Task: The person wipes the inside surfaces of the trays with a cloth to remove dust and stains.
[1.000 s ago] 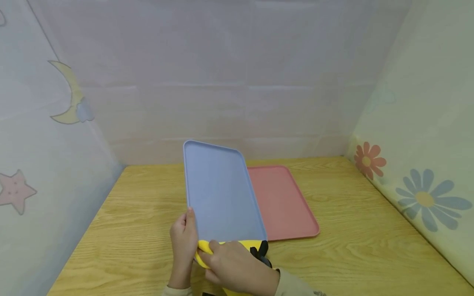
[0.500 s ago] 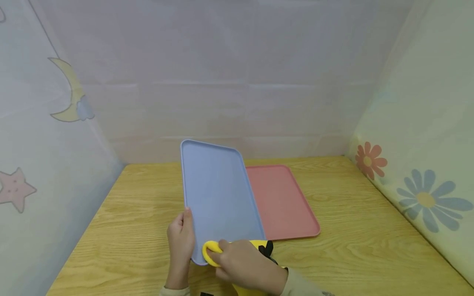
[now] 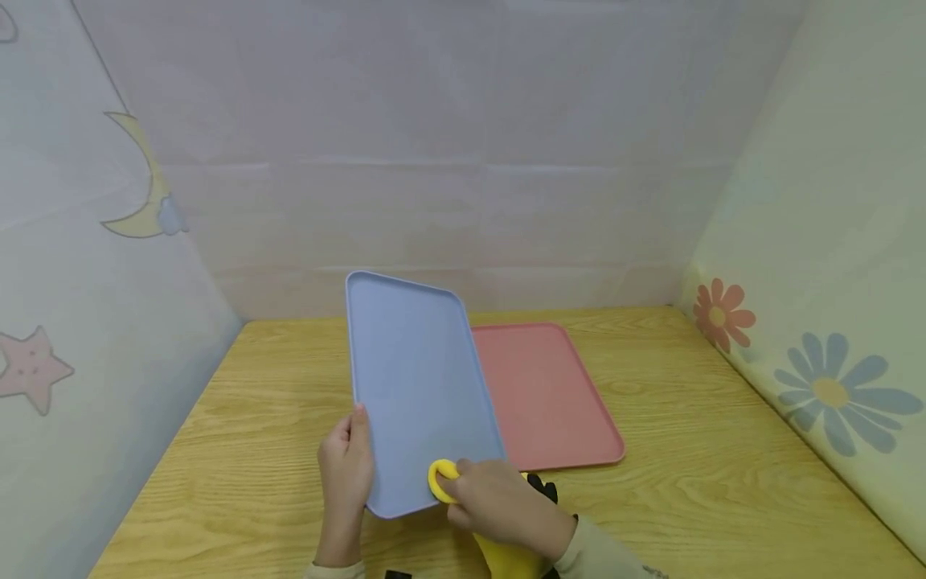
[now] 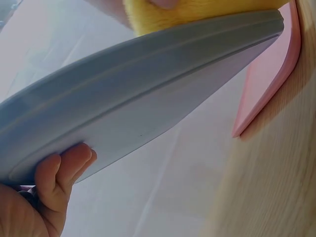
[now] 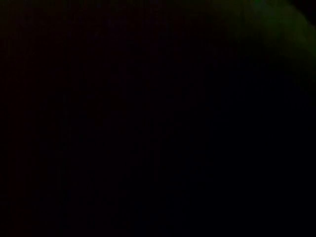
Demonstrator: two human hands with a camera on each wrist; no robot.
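Note:
A blue rectangular tray (image 3: 419,386) is held tilted up off the table by my left hand (image 3: 346,462), thumb on its rim and fingers behind it. The left wrist view shows those fingers (image 4: 74,163) against the tray's underside (image 4: 123,133). My right hand (image 3: 499,503) grips a yellow fluffy cloth (image 3: 440,481) and presses a fold of it on the tray's near right part. More of the cloth hangs below that hand. In the left wrist view the yellow cloth (image 4: 182,15) lies along the tray's upper rim. The right wrist view is almost black.
A pink tray (image 3: 550,402) lies flat on the wooden table (image 3: 694,450), partly behind the blue one. Fabric walls with printed flowers, a moon and a star close in the back and both sides.
My right hand has slid the cloth rightward along the tray's near edge, from the left corner toward the right. My left hand and the blue tray have shifted slightly left.

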